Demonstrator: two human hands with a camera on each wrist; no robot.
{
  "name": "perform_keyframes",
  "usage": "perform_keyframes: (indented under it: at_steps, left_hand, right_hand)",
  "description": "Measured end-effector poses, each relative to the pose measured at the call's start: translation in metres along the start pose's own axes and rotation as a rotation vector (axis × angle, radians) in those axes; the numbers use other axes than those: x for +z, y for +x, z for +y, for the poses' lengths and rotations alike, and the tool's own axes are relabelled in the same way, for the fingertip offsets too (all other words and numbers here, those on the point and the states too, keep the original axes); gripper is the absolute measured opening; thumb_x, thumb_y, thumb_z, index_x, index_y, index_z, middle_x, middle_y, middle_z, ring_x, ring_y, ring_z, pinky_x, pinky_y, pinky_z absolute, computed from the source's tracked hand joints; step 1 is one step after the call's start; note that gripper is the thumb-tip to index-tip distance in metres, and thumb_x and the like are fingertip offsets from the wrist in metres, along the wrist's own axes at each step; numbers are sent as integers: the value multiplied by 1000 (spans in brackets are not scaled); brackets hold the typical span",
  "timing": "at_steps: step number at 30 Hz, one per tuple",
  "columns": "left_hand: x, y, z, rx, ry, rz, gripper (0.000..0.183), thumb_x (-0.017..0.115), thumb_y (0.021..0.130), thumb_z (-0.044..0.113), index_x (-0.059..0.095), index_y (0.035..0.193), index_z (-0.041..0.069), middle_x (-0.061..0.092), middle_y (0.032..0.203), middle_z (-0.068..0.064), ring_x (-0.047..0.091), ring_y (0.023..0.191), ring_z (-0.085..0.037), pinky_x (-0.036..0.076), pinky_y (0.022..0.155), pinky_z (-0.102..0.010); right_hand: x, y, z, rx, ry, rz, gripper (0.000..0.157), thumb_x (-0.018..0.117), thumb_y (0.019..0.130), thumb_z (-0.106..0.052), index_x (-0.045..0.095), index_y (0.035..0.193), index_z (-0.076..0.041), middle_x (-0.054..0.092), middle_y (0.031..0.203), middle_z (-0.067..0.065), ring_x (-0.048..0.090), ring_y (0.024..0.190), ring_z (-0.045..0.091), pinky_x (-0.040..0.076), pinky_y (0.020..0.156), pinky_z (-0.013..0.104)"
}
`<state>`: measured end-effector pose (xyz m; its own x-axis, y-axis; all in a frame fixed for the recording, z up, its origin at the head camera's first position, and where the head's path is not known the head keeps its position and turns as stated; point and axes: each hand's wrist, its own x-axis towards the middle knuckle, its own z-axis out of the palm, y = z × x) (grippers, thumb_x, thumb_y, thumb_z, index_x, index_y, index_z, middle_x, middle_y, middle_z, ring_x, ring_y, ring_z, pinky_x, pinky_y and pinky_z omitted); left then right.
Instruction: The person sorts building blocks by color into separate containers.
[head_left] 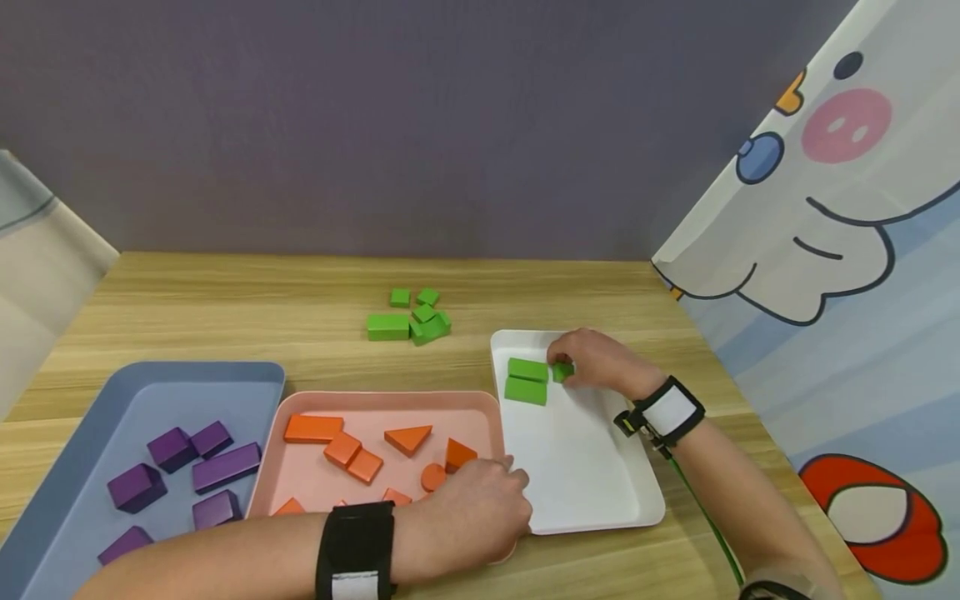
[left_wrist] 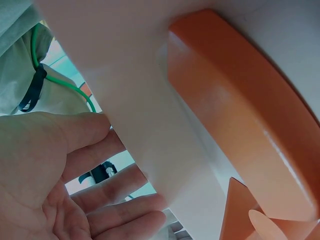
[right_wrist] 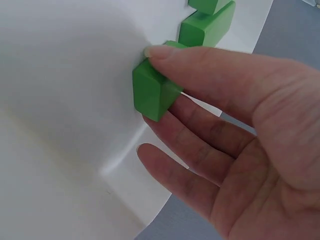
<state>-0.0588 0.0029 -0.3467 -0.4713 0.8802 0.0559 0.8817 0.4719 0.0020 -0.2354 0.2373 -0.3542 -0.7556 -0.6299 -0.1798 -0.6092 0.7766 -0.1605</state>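
My right hand (head_left: pixel 600 364) pinches a small green block (right_wrist: pixel 146 90) between thumb and fingers, inside the white tray (head_left: pixel 581 492). Left of it in that tray lie two green rectangular blocks (head_left: pixel 526 390), side by side. At the right edge of the pink tray (head_left: pixel 420 403), close to the white tray, is my left hand (head_left: pixel 468 508). Its fingers (left_wrist: pixel 112 195) are loosely bent by the rim in the left wrist view, and nothing shows in its grasp. An orange block (left_wrist: pixel 240 115) lies in the tray beside that hand.
Several green blocks (head_left: pixel 388 327) are grouped on the wooden table (head_left: pixel 262 308) beyond the trays. Orange blocks (head_left: pixel 313 429) of different shapes lie in the pink tray. A blue tray (head_left: pixel 202 372) with purple blocks (head_left: pixel 227 467) stands at left. A grey panel (head_left: pixel 390 125) rises behind the table.
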Motion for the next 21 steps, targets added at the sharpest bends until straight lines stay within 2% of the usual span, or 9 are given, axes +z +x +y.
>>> perform_keyframes:
  at_steps: [7, 11, 16, 21]
  left_hand:
    - [1, -1, -1, 13, -4, 18, 11, 66, 88, 29, 77, 85, 29, 63, 73, 9, 49, 65, -5, 40, 56, -14]
    - [3, 0, -2, 14, -9, 13, 11, 66, 89, 30, 77, 85, 29, 64, 74, 9, 49, 66, -5, 40, 56, -15]
    - [4, 0, -3, 12, -3, 11, 12, 65, 89, 30, 76, 83, 29, 62, 73, 9, 47, 64, -5, 37, 54, -15]
    - [5, 0, -2, 12, 1, 23, 13, 65, 88, 29, 76, 81, 29, 61, 71, 9, 46, 64, -6, 35, 53, -16]
  right_hand:
    - [-15, -3, -2, 3, -52, 40, 30, 80, 72, -13, 69, 100, -12, 67, 90, 2, 60, 84, 19, 48, 74, 33]
    - [-28, 2, -8, -35, -65, 94, 32, 79, 75, -13, 69, 106, -8, 70, 96, 5, 62, 86, 20, 51, 76, 35]
    - [-43, 17, -25, -107, -70, 139, 30, 76, 79, -15, 70, 108, -10, 71, 99, 5, 64, 88, 18, 52, 78, 34]
    - [-50, 45, -48, -212, -89, 164, 28, 74, 82, -18, 70, 110, -14, 71, 104, 2, 64, 91, 15, 52, 80, 33]
